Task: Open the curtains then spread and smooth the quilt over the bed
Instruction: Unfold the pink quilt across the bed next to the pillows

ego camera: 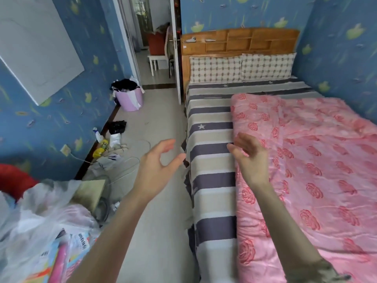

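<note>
Hovering empty at frame centre, the left hand (pixel 157 162) hung loosely curved, and the right hand (pixel 252 158), fingers spread, sat over the long edge of the pink rose-patterned satin quilt (pixel 316 170), which lay from centre to 3 o'clock, leaving the grey-and-cream striped bed sheet (pixel 212 180) bare alongside. Judgement: pinch that edge at two well-separated points, draw it toward 9 o'clock, then stroke wrinkles outward. Print inside the clear plastic bag (pixel 40 211) at 7 o'clock was unreadable.

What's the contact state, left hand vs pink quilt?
Apart. Head view: the striped sheet lies bare between the left hand and the pink quilt.
</note>
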